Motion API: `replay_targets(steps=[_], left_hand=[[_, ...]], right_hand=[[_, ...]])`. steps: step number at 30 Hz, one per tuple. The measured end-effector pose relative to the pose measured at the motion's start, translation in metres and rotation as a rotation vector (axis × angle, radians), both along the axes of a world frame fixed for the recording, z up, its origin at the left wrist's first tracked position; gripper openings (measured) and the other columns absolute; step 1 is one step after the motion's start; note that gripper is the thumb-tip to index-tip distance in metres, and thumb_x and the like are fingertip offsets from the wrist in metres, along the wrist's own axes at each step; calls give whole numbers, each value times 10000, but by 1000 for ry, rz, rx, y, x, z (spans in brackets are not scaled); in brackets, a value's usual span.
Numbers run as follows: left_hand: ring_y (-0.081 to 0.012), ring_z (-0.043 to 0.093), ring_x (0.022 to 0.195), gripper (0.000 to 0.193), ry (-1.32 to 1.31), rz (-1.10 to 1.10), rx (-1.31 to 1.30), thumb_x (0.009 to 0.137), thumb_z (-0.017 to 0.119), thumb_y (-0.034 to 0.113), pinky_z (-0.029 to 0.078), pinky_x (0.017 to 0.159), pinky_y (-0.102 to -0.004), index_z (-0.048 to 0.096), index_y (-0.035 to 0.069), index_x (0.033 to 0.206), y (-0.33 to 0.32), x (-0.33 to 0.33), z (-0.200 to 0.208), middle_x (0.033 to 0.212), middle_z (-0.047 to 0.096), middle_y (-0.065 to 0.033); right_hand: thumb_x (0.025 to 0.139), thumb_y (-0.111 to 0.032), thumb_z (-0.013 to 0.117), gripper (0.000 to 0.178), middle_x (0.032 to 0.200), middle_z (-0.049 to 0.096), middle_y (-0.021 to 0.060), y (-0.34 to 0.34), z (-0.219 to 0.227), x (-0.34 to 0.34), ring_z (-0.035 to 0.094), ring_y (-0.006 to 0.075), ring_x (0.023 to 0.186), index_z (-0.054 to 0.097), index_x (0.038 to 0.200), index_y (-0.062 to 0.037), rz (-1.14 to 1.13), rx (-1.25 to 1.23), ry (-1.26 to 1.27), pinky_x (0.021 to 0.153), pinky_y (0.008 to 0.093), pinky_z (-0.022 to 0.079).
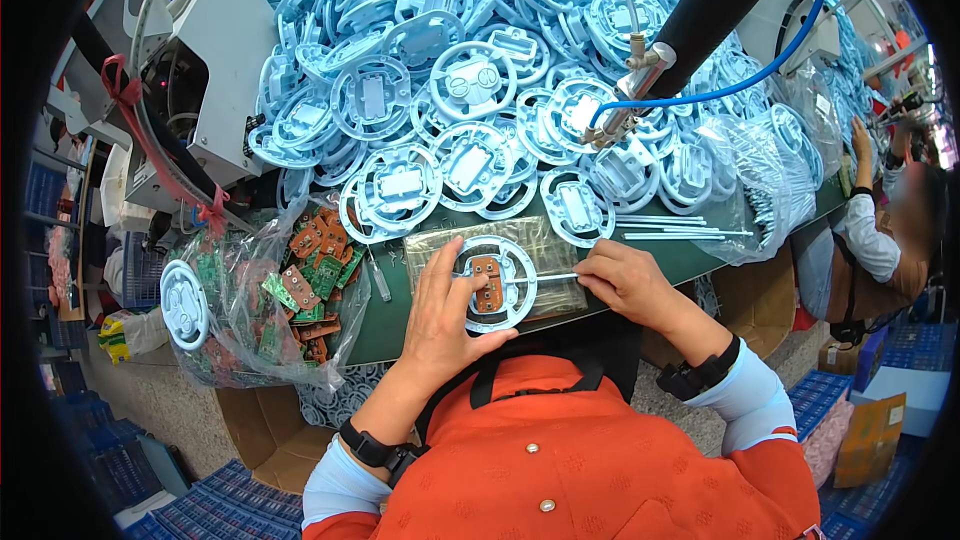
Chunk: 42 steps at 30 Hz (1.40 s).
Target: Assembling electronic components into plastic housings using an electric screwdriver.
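A light blue plastic wheel point(492, 283) lies flat on a clear mat at the near edge of the green table point(690, 255), with a small brown circuit board point(487, 281) seated in its middle. My left hand point(445, 310) rests on the wheel's left rim, fingers spread, holding it down. My right hand point(622, 277) sits just right of the wheel and pinches a thin white rod point(545, 278) whose tip reaches the board.
A big heap of light blue wheels point(470, 80) covers the far table. A clear bag of brown and green circuit boards point(300, 290) lies at the left. A hanging black tool with a blue hose point(700, 20) is overhead. White rods point(670, 227) lie at the right; another person point(885, 230) works at the far right.
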<state>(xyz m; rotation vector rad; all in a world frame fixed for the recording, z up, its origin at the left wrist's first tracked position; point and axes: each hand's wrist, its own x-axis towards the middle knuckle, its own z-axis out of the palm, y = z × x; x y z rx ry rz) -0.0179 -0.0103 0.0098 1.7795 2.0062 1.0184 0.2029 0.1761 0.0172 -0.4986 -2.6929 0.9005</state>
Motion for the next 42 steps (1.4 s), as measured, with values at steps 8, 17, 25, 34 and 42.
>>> replay_targets(steps=[8, 17, 25, 34, 42], left_hand=[[-458, 405, 1325, 711, 33, -2, -11, 537, 943, 254, 366, 1083, -522, 575, 54, 1112, -1, 1, 4, 1469, 362, -280], [-445, 432, 1302, 703, 71, -10, -25, 527, 944, 268, 376, 1070, -521, 583, 67, 1096, 2, -1, 9, 1460, 386, -272], [-449, 442, 1296, 711, 98, -8, -20, 510, 954, 301, 373, 1065, -519, 601, 57, 1076, 1, -3, 10, 1461, 403, -267], [-456, 452, 1276, 714, 74, -17, 10, 507, 956, 295, 385, 1045, -515, 593, 54, 1073, -2, -2, 9, 1448, 417, -267], [-442, 438, 1297, 706, 70, -9, 40, 522, 945, 299, 370, 1055, -519, 592, 56, 1083, -2, -3, 6, 1451, 417, -254]], right_hand=[[795, -60, 716, 119, 837, 567, 57, -5, -3, -7, 617, 267, 769, 639, 885, -75, -23, 75, 82, 627, 369, 499], [747, -96, 784, 213, 869, 606, 88, 0, 14, -7, 619, 280, 783, 638, 897, -61, -46, 194, 205, 658, 376, 511], [834, -98, 649, 559, 1280, 539, 144, 83, 110, -57, 553, 209, 1172, 444, 1343, 5, -304, -351, 986, 977, 356, 450], [894, -96, 576, 408, 992, 625, 127, 82, 173, -96, 704, 278, 936, 509, 1265, 59, -34, -370, 822, 887, 410, 569], [855, -64, 665, 534, 889, 594, 105, 11, 183, -122, 670, 245, 701, 448, 1328, 51, 44, -503, 888, 646, 394, 569]])
